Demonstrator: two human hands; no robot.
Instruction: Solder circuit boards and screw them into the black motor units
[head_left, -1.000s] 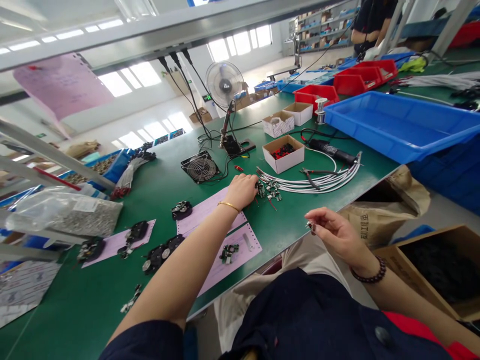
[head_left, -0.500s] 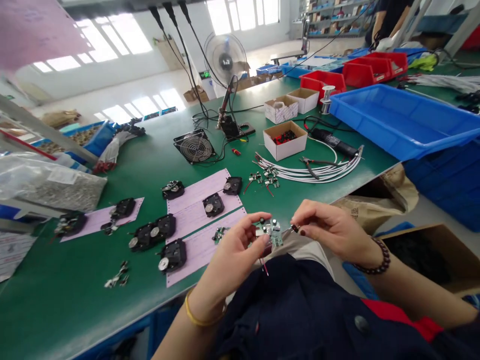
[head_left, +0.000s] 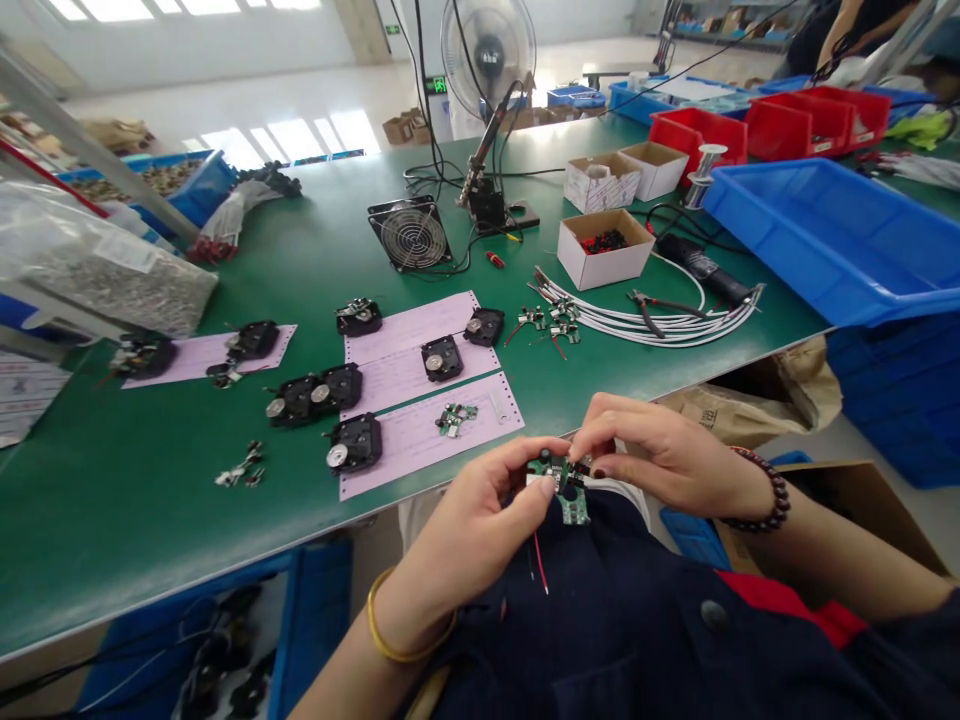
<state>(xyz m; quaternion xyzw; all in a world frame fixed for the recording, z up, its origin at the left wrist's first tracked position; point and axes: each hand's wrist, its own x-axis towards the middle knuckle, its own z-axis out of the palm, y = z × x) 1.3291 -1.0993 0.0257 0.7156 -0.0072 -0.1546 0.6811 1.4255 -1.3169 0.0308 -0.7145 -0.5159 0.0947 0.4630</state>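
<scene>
My left hand (head_left: 499, 500) pinches a small green circuit board (head_left: 576, 510) between thumb and fingers, just past the table's front edge. A red and a black wire hang down from the board. At the board's right edge, my right hand (head_left: 652, 455) has thumb and fingertips pinched together, touching the board; a small dark part shows at the fingertips, too small to name. On the pink paper sheet (head_left: 405, 470) lie another green board (head_left: 454, 420) and a black round-wheeled module (head_left: 354, 443). More such modules stand farther left and back.
Behind are a soldering iron on its stand (head_left: 491, 200), a square fan (head_left: 411, 235), a white box of red and black parts (head_left: 604, 250), a bundle of white cables (head_left: 637, 325) and pliers (head_left: 649, 312). A blue bin (head_left: 832, 235) stands right. A clear bag (head_left: 112, 270) sits left.
My right hand has come left, bringing its small part from beside the board onto the board's edge. The camera view has tilted downward and shifted left.
</scene>
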